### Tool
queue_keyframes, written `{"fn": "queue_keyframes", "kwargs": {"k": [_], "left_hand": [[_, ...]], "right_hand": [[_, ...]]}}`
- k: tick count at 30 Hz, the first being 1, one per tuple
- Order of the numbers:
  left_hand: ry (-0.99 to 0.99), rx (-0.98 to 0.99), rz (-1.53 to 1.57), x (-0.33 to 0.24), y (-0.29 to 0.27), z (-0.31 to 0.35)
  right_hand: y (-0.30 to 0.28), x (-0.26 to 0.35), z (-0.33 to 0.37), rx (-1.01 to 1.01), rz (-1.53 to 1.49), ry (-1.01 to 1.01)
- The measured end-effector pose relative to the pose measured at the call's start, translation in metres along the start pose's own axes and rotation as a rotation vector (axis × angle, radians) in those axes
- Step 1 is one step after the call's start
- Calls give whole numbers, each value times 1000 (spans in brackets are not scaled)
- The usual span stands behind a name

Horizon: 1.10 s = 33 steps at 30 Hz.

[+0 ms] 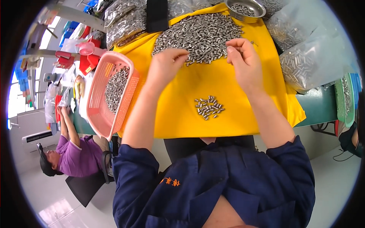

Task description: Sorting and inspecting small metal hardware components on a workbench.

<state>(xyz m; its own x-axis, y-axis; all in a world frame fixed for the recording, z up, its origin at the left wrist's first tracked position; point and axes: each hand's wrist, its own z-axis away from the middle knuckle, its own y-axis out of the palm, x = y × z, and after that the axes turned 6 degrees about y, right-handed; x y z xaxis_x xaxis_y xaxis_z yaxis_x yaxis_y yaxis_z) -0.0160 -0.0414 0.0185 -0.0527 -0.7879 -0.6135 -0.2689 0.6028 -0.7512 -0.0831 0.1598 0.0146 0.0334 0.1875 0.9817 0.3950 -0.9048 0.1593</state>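
Observation:
A large heap of small silver metal cylinders (197,32) spreads over the far half of a yellow cloth (171,114). At the heap's near left edge, my left hand (166,65) has its thumb and fingers pinched together. My right hand (247,62) is at the heap's right edge, fingers curled and the thumb close to the index finger. Whatever either pinch holds is too small to make out. A small group of the same cylinders (210,108) lies on the cloth nearer to me, between my forearms.
Left of the cloth stands a pink plastic basket (129,97) partly filled with cylinders. A metal bowl (259,9) with more is at the far right. Clear bags (304,64) of cylinders lie right, others (123,19) far left. A co-worker in purple (81,157) sits at left.

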Motion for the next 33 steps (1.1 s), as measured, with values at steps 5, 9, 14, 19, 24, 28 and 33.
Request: {"fn": "queue_keyframes", "kwargs": {"k": [5, 9, 14, 19, 24, 28, 33], "left_hand": [[-33, 38, -226, -3, 15, 16], [-44, 115, -328, -2, 11, 16], [69, 105, -251, 3, 9, 15], [-245, 67, 757, -22, 27, 24], [-273, 31, 1062, -21, 34, 29], [-255, 26, 1135, -17, 37, 31], [-229, 47, 1151, -15, 38, 32]], "right_hand": [[6, -7, 7, 76, 139, 23], [9, -6, 13, 124, 225, 24], [13, -4, 16, 171, 284, 46], [10, -7, 15, 228, 221, 14], [8, 1, 13, 296, 358, -15], [10, 1, 15, 318, 450, -78], [10, 4, 14, 334, 484, -72]]}}
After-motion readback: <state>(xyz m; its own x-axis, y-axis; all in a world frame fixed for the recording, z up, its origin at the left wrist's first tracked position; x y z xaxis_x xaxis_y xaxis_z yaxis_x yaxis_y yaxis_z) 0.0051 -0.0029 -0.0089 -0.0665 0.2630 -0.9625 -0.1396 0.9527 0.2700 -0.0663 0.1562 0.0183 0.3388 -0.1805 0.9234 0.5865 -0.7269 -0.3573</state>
